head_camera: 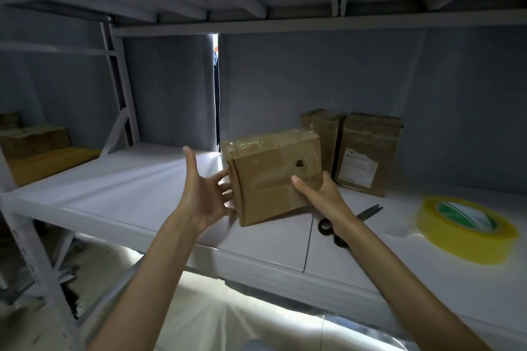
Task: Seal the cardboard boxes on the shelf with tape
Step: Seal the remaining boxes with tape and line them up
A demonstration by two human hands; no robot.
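Note:
A brown cardboard box (271, 174) with clear tape across its top stands tilted on its lower edge on the white shelf (128, 188). My right hand (319, 194) grips its right lower corner, thumb on the front face. My left hand (205, 194) is spread open at the box's left side, fingertips touching its edge. A roll of yellow tape (467, 225) lies flat on the shelf at the right. Black-handled scissors (362, 215) lie behind my right wrist, partly hidden.
Two more brown boxes (368, 154) stand upright against the grey back wall, behind the held box. Other boxes (34, 139) sit on a neighbouring shelf at far left. A shelf deck hangs low overhead. A metal upright (119, 100) stands at the left.

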